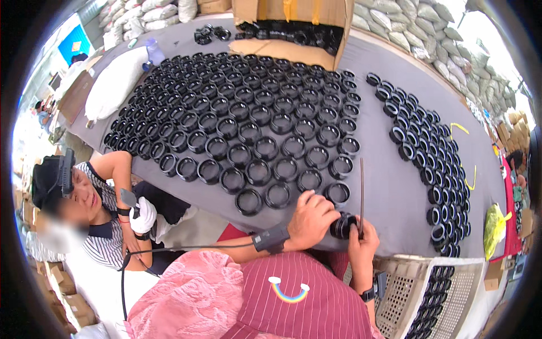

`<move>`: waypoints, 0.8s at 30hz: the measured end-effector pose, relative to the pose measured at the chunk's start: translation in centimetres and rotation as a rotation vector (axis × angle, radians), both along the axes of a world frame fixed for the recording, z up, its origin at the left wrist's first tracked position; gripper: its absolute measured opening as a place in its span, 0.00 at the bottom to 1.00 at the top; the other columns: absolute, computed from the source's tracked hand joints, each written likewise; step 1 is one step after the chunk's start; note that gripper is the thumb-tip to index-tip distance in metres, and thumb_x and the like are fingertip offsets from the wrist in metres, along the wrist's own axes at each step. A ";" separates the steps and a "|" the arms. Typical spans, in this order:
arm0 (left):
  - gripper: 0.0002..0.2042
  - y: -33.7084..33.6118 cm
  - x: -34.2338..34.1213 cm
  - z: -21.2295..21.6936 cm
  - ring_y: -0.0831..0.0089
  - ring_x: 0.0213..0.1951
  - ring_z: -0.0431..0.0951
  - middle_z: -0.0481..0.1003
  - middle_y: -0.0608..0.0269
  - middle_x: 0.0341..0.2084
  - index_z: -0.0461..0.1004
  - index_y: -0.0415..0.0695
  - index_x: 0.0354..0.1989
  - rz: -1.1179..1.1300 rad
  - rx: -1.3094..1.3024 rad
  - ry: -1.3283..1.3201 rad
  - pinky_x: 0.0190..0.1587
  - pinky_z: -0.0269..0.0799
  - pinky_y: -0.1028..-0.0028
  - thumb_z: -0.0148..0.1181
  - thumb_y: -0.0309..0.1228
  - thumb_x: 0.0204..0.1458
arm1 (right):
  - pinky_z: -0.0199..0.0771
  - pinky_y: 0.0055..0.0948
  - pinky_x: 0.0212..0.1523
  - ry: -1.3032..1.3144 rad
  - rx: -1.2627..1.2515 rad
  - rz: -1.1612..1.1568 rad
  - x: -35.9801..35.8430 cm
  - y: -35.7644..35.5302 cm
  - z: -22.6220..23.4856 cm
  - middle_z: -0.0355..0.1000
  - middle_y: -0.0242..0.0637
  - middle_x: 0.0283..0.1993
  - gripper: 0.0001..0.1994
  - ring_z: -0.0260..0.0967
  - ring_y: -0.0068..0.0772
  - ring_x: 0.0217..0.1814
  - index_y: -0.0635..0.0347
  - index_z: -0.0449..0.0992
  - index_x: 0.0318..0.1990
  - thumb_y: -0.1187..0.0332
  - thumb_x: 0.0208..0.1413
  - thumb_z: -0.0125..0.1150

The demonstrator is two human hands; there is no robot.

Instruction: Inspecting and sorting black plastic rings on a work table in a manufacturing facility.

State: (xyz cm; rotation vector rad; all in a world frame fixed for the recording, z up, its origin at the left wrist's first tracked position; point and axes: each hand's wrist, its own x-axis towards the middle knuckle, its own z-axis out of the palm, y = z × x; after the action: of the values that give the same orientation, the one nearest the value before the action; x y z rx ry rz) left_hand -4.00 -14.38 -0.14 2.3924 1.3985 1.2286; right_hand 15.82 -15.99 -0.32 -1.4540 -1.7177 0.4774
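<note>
nearby, black rings (227, 136) in rows, cardboard box (322, 11), crate (397, 277), rod (362, 192) at fingers (370, 233)

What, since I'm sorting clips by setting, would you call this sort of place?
Probably a factory workshop or packing area: rows of black rings stand on a grey table, sacks are piled beyond it, and a perforated crate sits alongside.

Everything looks bright. White glare washes out the far right and far left. Little shines dot the shiny black round rings (248, 212). The wide, grey-covered table (375, 135) looks clear, but its edges bend. A patch at near left is blurry.
</note>
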 end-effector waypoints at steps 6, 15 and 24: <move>0.13 -2.6 -3.0 0.2 0.68 0.48 0.74 0.76 0.67 0.42 0.80 0.51 0.41 -0.089 0.240 0.008 0.60 0.61 0.57 0.65 0.30 0.44 | 0.74 0.30 0.41 0.202 -0.272 -0.109 0.4 0.0 -1.2 0.79 0.41 0.37 0.13 0.74 0.28 0.35 0.69 0.79 0.47 0.73 0.55 0.64; 0.34 -6.9 -10.8 -1.2 0.48 0.66 0.58 0.62 0.55 0.66 0.70 0.52 0.61 0.413 -0.159 0.236 0.67 0.38 0.35 0.69 0.46 0.42 | 0.48 0.15 0.18 0.688 -0.140 -0.168 2.0 -0.4 -4.4 0.64 0.22 0.24 0.08 0.53 0.10 0.19 0.58 0.74 0.37 0.65 0.65 0.56; 0.41 -5.4 -11.9 -1.6 0.38 0.69 0.51 0.54 0.50 0.70 0.63 0.54 0.68 0.345 -0.180 0.318 0.63 0.42 0.28 0.67 0.54 0.43 | 0.48 0.14 0.19 0.653 -0.188 -0.091 1.8 0.2 -4.6 0.65 0.25 0.24 0.08 0.54 0.10 0.19 0.61 0.74 0.38 0.65 0.65 0.56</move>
State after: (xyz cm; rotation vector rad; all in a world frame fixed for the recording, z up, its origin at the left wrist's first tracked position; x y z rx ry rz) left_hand -15.86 -19.77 -1.77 2.3633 1.9874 0.7514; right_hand 17.59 -15.78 -4.91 -1.2996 -1.1047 0.9623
